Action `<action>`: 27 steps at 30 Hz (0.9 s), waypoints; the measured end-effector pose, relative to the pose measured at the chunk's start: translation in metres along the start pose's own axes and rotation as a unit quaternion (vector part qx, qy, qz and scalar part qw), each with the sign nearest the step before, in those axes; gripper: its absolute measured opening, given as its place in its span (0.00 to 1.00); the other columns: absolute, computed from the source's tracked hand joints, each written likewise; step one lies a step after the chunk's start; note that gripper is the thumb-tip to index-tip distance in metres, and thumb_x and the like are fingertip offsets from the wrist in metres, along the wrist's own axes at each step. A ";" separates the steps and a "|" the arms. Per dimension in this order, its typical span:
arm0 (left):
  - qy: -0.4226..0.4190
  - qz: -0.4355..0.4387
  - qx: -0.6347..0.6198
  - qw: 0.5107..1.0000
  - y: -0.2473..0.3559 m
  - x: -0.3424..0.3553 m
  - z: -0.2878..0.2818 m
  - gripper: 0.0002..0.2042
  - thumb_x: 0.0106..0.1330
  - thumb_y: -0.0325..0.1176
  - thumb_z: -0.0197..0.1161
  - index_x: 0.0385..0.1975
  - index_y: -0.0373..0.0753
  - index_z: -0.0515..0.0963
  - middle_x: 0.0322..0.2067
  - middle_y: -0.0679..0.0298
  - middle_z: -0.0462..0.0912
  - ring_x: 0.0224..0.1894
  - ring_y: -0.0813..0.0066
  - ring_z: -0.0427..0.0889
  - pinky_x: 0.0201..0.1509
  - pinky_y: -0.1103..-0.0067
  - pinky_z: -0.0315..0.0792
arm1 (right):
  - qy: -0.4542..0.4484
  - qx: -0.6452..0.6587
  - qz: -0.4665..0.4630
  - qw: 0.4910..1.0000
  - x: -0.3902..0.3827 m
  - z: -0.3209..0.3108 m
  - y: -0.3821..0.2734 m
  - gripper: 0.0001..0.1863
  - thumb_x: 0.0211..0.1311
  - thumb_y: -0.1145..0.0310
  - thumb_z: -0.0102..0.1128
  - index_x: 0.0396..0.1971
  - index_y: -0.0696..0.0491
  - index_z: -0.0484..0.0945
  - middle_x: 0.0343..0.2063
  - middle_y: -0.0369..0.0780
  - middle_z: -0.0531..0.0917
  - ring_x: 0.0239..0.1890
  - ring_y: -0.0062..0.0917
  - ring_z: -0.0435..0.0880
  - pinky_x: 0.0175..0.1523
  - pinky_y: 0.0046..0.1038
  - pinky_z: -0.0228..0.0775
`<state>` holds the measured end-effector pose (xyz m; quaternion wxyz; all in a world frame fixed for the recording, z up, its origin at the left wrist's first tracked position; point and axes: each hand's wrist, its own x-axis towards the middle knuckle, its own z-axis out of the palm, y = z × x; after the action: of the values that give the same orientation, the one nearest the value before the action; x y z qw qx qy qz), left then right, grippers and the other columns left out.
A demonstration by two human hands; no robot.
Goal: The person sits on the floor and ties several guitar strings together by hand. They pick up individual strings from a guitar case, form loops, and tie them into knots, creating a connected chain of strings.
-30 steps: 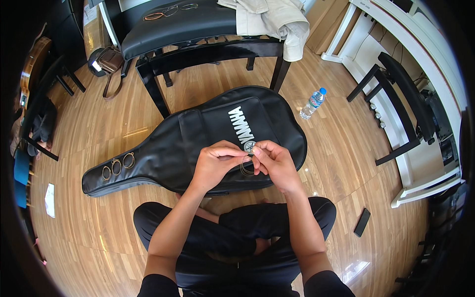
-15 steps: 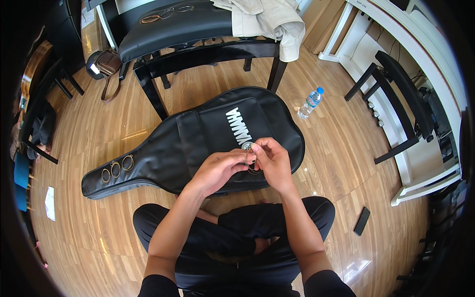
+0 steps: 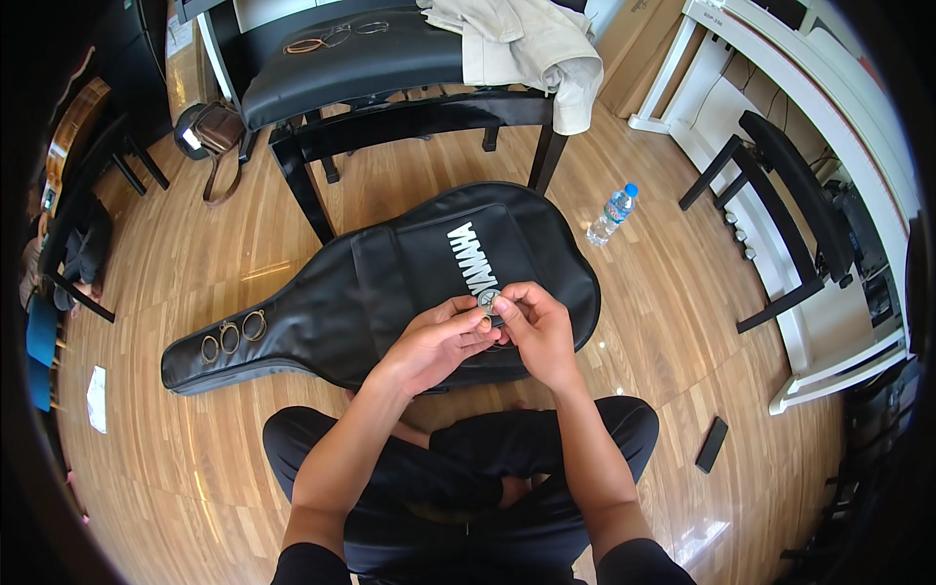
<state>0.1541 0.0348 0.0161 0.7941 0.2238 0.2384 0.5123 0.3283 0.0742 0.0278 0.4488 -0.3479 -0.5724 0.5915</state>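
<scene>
My left hand (image 3: 427,343) and my right hand (image 3: 544,333) meet above the body of a black guitar bag (image 3: 370,292). Between their fingertips is a thin coiled guitar string (image 3: 499,345), partly covered by the fingers. My right thumb and forefinger pinch it, while the left fingers close on its other side. The bag lies flat on the floor in front of my crossed legs, its neck end to the left. On that narrow end rest three brass-coloured coiled strings (image 3: 229,337) in a row.
Behind the bag stands a black padded bench (image 3: 361,73) with thin coils (image 3: 304,46) and a beige garment (image 3: 526,58) on it. A water bottle (image 3: 612,213) stands right of the bag; a phone (image 3: 712,445) lies nearer. Farther right is a black stool (image 3: 795,185).
Both hands stay together around the coiled string; the left fingers have curled in and the thumb has come up closer to the right fingertips. The view has tilted slightly.
</scene>
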 end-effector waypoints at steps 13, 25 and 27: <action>0.073 0.129 0.320 0.936 0.013 -0.004 0.010 0.13 0.69 0.30 0.60 0.49 0.30 0.77 0.43 0.58 0.83 0.46 0.72 0.83 0.52 0.78 0.78 | -0.006 -0.017 0.026 1.000 0.002 -0.005 -0.002 0.10 0.68 0.69 0.58 0.38 0.62 0.77 0.24 0.34 0.78 0.23 0.13 0.74 0.33 0.21 0.77; 0.086 0.068 0.324 0.940 0.022 -0.007 0.012 0.14 0.68 0.35 0.63 0.46 0.32 0.77 0.39 0.57 0.85 0.42 0.71 0.84 0.41 0.79 0.76 | 0.002 -0.040 0.015 0.999 0.002 -0.007 0.002 0.10 0.66 0.69 0.61 0.38 0.61 0.79 0.26 0.36 0.82 0.27 0.15 0.80 0.34 0.20 0.75; 0.093 0.061 0.333 0.937 0.020 -0.008 0.012 0.14 0.67 0.34 0.64 0.45 0.31 0.77 0.38 0.57 0.85 0.41 0.71 0.85 0.40 0.79 0.77 | 0.000 -0.046 0.013 0.999 0.001 -0.005 -0.001 0.10 0.65 0.69 0.62 0.38 0.61 0.79 0.26 0.36 0.83 0.27 0.15 0.79 0.34 0.19 0.75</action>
<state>0.1444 0.0340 0.0392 0.6157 0.4409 0.4534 0.4700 0.3326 0.0769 0.0280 0.4247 -0.3751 -0.5945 0.5705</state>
